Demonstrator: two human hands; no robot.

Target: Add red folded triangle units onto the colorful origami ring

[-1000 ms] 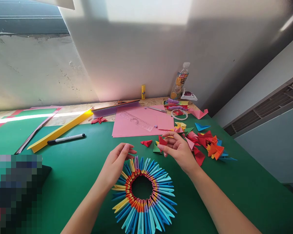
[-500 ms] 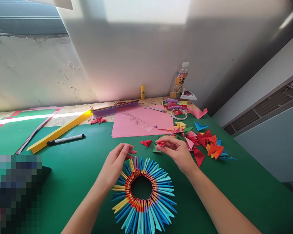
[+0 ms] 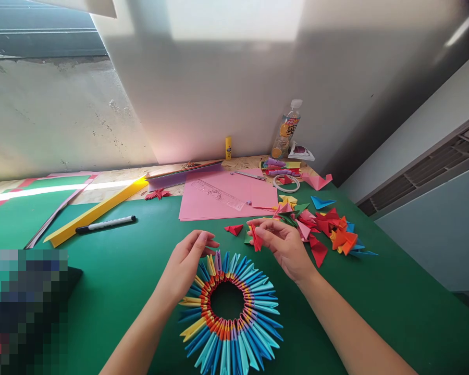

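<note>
Between the thumb and fingers of my right hand (image 3: 282, 245) is a red folded paper triangle (image 3: 256, 237), its point turned downward. My left hand (image 3: 191, 258) hangs at the upper left edge of a ring of folded paper pieces (image 3: 226, 326); its fingers are bent but apart, with nothing seen in them. The ring lies flat, with blue, light blue, yellow and purple spikes around a red and orange inner edge. Another red folded piece (image 3: 234, 229) rests between my hands on the green table. A green piece (image 3: 248, 237) is partly hidden behind the held one.
To the right lies a heap of folded pieces (image 3: 316, 229). Pink sheets (image 3: 230, 208) carry a clear ruler (image 3: 219, 195). Behind stand a glue stick (image 3: 229, 148) and a bottle (image 3: 287, 130); a tape roll (image 3: 286, 183) lies nearer. A marker (image 3: 106, 224) and yellow folded strip (image 3: 97, 211) lie left.
The red folded triangle has turned in my right hand's fingers, from lying nearly level to pointing downward. My left hand and the ring have hardly moved.
</note>
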